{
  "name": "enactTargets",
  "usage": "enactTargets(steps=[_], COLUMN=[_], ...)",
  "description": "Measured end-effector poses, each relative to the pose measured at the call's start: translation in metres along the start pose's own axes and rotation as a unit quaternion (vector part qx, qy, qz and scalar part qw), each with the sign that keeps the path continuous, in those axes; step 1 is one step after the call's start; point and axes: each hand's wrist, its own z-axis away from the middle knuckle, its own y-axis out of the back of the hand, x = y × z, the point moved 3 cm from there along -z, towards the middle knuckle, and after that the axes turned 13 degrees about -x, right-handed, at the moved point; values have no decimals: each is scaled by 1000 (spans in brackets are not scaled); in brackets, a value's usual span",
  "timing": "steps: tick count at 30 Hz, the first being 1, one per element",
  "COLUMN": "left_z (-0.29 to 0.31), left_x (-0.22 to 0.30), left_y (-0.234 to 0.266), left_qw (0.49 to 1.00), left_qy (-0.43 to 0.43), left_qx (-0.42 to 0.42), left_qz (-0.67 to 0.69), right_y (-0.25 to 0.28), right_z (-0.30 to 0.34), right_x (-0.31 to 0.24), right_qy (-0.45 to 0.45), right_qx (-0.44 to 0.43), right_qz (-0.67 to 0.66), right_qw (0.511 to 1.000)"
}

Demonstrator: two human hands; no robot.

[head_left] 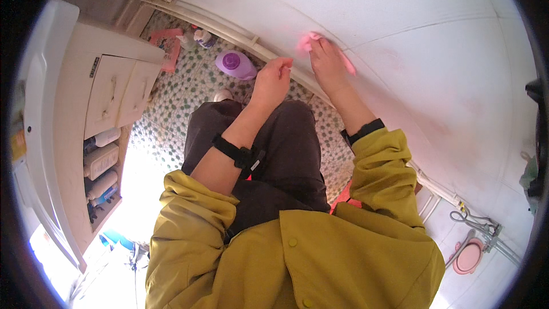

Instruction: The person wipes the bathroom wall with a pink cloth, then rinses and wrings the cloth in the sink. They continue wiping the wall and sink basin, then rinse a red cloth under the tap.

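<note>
My right hand (329, 68) presses a pink cloth (347, 64) against the pale tiled wall (423, 51), its fingers closed on the cloth near the low end of the tiles. My left hand (273, 82) hangs over my knees, a little left of the right one and off the wall. Its fingers are curled in, and whatever may be inside them is hidden. Just beyond it on the floor is a lavender plastic bottle (245, 68) with a purple cap.
Pipes (229, 31) run along the wall's foot. Small bottles (204, 38) and a pink item (168, 47) sit in the far left corner. A white cabinet (114, 88) with bottles on its open shelf stands left. Pink basins (469, 256) hang by a tap (486, 229) at right.
</note>
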Motion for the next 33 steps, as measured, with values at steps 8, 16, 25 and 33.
enactTargets(steps=[8,16,25,33], left_z=[-2,-6,-11,-38], left_x=[-19,-20,-30,-25], left_y=[18,35,61,79], left_qw=[1000,999,997,997], left_qy=[2,13,37,46], left_qx=[15,31,47,50], left_qz=[7,20,57,46], right_y=[51,-24,-14,-60], right_z=[-59,-63,-111,-109], right_x=[-53,-25,-66,-48], right_qy=[69,-7,7,-39], right_qx=[16,-86,-4,-89], right_qz=[95,41,21,-124], right_qw=[993,995,1000,988])
